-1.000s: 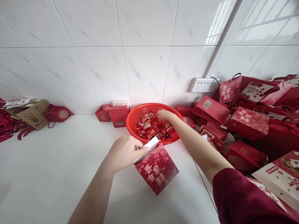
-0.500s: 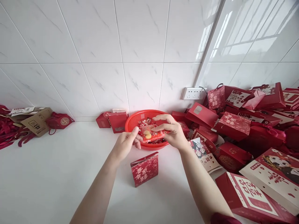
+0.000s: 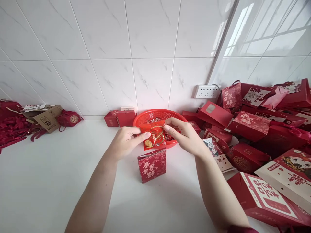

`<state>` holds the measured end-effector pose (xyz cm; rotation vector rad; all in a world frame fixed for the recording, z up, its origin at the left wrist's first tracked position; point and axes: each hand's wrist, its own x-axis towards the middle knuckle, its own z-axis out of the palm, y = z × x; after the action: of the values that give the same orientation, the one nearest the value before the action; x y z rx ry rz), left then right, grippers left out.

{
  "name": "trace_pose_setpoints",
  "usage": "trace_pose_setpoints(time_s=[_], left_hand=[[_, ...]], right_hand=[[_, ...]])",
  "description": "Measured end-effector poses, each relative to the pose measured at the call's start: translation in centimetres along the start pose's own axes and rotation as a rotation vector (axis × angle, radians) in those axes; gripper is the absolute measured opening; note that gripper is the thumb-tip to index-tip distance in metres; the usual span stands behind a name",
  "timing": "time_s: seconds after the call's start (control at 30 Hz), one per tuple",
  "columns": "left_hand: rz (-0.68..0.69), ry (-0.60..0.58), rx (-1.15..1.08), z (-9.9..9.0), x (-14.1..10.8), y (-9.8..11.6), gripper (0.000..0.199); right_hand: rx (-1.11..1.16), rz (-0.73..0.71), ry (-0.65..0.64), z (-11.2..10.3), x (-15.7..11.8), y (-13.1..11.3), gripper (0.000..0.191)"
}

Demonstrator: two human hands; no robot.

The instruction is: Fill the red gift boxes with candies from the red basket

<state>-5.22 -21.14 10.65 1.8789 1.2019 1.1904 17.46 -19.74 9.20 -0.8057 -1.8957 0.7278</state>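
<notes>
Between my two hands a red packet (image 3: pixel 155 136) with gold print faces me, held upright. My left hand (image 3: pixel 126 140) pinches its left side, thumb on the front. The packet's upper right corner is gripped by my right hand (image 3: pixel 183 134), between thumb and fingers. Behind it stands a red plastic basket (image 3: pixel 155 114) with small wrapped pieces inside, partly hidden by the packet and hands. Just below, a small red gift box (image 3: pixel 152 166) with white characters stands upright on the white table, its top seemingly open.
Many red gift boxes (image 3: pixel 250 126) are heaped on the right. Two small red boxes (image 3: pixel 126 117) stand left of the basket. At the far left lie a brown box (image 3: pixel 48 119) and red bags (image 3: pixel 13 126). A white power strip (image 3: pixel 206 91) is on the tiled wall.
The packet has been turned from lying nearly flat to upright, its gold-printed face now toward me. My right hand has shifted to its upper right corner. The view has moved slightly.
</notes>
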Motion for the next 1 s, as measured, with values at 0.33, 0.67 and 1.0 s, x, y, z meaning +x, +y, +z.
trace_pose_setpoints(time_s=[0.33,0.67,1.0], left_hand=[[0.038,-0.231,-0.065,0.9,-0.3,0.4,0.028],[0.047,-0.465,-0.055,1.3,-0.7,0.3,0.032],[0.061,-0.177,-0.210,3.0,0.1,-0.6,0.027]], right_hand=[[0.249,0.026,-0.287,0.1,-0.2,0.8,0.027],[0.213,-0.045,-0.504,-0.6,-0.7,0.1,0.019],[0.348,0.018,-0.169,-0.4,0.1,1.1,0.037]])
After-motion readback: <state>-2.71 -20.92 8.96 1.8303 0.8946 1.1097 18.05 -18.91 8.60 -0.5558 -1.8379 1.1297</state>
